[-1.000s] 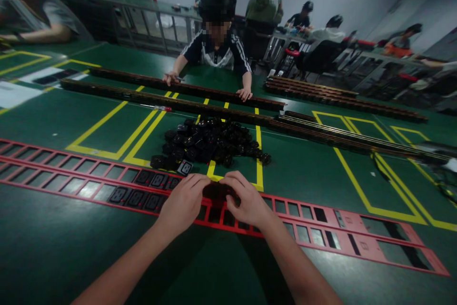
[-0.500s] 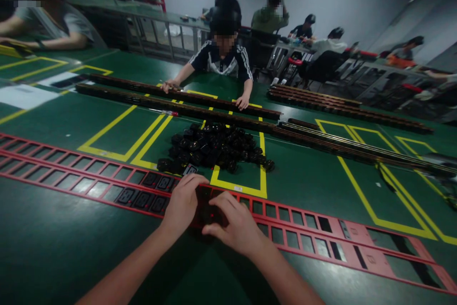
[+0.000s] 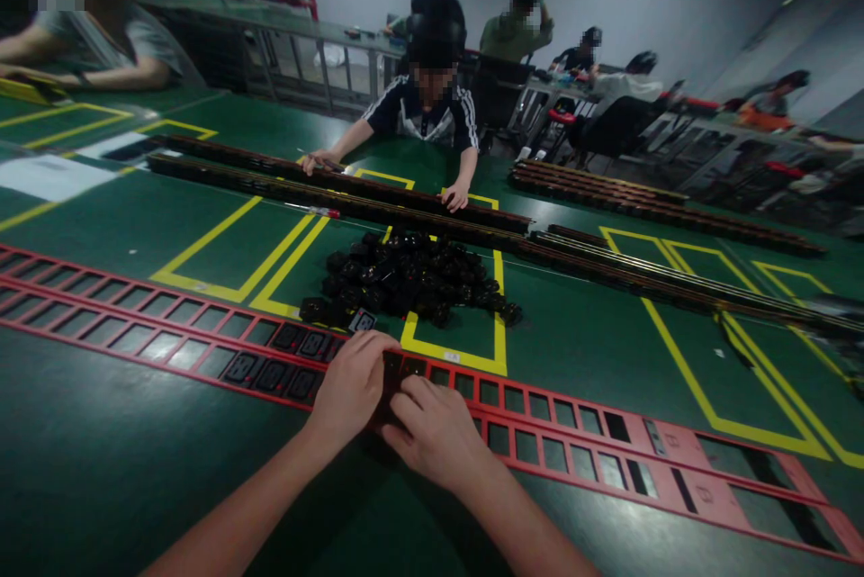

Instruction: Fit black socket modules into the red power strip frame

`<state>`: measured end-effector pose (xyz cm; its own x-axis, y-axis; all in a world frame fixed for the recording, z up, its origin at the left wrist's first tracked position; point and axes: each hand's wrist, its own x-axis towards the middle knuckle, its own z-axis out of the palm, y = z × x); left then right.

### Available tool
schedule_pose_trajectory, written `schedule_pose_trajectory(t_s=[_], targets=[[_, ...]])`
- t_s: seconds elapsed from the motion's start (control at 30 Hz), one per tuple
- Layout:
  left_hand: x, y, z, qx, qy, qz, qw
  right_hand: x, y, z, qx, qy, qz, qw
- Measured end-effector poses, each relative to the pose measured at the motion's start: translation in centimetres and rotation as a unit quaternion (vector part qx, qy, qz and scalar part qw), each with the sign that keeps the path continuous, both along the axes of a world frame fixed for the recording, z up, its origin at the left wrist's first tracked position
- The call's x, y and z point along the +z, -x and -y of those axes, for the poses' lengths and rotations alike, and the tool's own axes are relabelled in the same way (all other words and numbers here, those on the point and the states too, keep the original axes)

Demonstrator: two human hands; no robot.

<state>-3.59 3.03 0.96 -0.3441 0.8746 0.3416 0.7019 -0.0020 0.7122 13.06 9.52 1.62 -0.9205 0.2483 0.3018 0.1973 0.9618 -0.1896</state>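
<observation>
Two red slotted panels (image 3: 553, 449) lie side by side across the green table, with several black power sockets (image 3: 271, 374) seated in their openings left of my hands. My left hand (image 3: 352, 382) is closed, fingers bent down over the panels; what it grips is hidden. Close beside it, my right hand (image 3: 436, 422) has its fingers and thumb curled in around a dark socket, mostly covered by the hands. Just beyond my left fingertips, a single socket (image 3: 363, 320) shows its grey-edged face. Behind that is a heap of loose black sockets (image 3: 411, 275).
Long dark rails (image 3: 283, 194) run across the table behind the heap, with a red-handled screwdriver (image 3: 328, 212) beside them. Opposite, a co-worker's hands (image 3: 455, 196) rest on a rail. More rails (image 3: 607, 185) lie at the back right. Yellow tape (image 3: 503, 347) marks rectangles on the table.
My right hand has drawn its fingers in, from spread around the dark socket to curled closer. My left hand has hardly moved. The view has shifted slightly.
</observation>
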Motion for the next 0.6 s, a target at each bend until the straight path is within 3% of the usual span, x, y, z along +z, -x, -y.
schedule_pose_trajectory(t_s=[0.33,0.6], targets=[[0.03,-0.05,0.18,-0.010,0.018,-0.007,1.000,0.07,0.07,0.07,0.022,-0.046,-0.028,0.998],[0.29,-0.45,0.18,-0.042,0.061,-0.095,0.993,0.53,0.05,-0.01,0.003,0.030,-0.048,0.998]])
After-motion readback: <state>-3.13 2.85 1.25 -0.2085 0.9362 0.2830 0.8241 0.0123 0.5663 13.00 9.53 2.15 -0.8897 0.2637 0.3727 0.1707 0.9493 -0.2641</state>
